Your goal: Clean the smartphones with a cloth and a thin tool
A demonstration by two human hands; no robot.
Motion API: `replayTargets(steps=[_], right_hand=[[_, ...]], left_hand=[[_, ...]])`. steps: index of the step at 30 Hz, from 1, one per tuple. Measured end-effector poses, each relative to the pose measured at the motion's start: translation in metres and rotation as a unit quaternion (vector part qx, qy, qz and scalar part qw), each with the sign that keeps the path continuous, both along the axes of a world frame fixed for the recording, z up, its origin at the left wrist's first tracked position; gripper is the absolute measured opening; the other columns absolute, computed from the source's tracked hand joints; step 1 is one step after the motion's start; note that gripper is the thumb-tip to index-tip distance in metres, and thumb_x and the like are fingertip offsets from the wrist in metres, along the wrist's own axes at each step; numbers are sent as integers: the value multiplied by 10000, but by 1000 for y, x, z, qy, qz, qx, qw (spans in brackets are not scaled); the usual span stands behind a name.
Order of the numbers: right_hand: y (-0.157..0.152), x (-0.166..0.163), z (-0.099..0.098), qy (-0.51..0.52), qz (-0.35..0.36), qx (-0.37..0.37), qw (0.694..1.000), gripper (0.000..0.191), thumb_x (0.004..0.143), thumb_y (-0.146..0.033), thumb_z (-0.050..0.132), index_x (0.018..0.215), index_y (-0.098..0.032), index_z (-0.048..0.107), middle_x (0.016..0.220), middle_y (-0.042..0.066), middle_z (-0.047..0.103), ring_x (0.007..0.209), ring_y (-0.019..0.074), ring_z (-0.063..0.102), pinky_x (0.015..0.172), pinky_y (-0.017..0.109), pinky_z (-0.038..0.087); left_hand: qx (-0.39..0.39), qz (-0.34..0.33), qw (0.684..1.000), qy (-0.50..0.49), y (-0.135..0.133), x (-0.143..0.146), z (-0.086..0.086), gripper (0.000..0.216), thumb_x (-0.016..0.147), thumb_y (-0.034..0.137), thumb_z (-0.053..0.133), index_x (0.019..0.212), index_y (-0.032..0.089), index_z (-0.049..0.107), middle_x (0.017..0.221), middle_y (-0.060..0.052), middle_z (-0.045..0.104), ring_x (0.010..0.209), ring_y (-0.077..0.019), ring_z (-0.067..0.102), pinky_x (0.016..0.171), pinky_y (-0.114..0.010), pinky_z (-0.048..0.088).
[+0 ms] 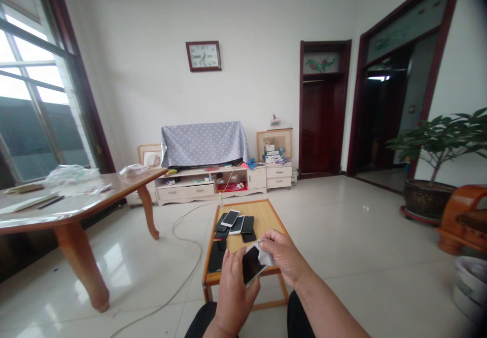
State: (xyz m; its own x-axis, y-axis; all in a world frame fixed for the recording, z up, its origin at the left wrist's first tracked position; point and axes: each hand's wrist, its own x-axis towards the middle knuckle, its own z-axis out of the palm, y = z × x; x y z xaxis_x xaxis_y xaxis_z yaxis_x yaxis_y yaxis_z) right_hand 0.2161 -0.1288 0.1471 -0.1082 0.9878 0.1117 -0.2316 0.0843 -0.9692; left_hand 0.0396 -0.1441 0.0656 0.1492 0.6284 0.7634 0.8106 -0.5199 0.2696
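Head view: from where I stand, the left hand holds a phone up over the near end of the tabletop. Its fingers are bent partway in, with the phone snug between the thumb and the rest. The right hand has its fingers pinched close on what looks like a pale cloth, which lies over the far right corner of the phone. I think this is the wiping step, with the dark screen being rubbed. The next move calls for a firm left grip and a light, flat rub, so the phone does not tip. I can't see the phone's back, or the bit of screen under the cloth. More phones lie in a messy pile farther up, and they cover each other, so I can't count them well. The left hand is close to a dark slab, and I can't tell what it is. Both arms and the dark knees are cut off at the bottom.
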Motion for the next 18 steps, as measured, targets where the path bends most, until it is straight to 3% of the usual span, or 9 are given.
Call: replayTargets(steps=[7,12,18], right_hand=[[0,-1,-13,-22,-12,-8,1000,202,772,-367,696,800,-189,604,626,-44,561,530,104,456,503,225,330],[7,-3,-9,-62,-56,52,995,260,801,-428,704,818,-178,634,698,-9,626,627,140,535,572,243,411],[9,-7,-26,-175,-118,120,970,358,852,-530,662,945,-188,708,827,39,728,747,198,633,671,279,466]], left_hand=[[12,22,1000,5,4,-8,3,695,814,203,650,1460,184,392,1343,-144,600,1351,-350,499,1110,-602,438],[26,19,999,43,-4,1,5,742,770,194,646,1467,170,392,1312,-149,631,1291,-355,547,1092,-584,441],[-20,36,998,47,-8,2,21,653,801,280,668,1412,186,456,1203,-115,679,1128,-293,634,1126,-571,355]])
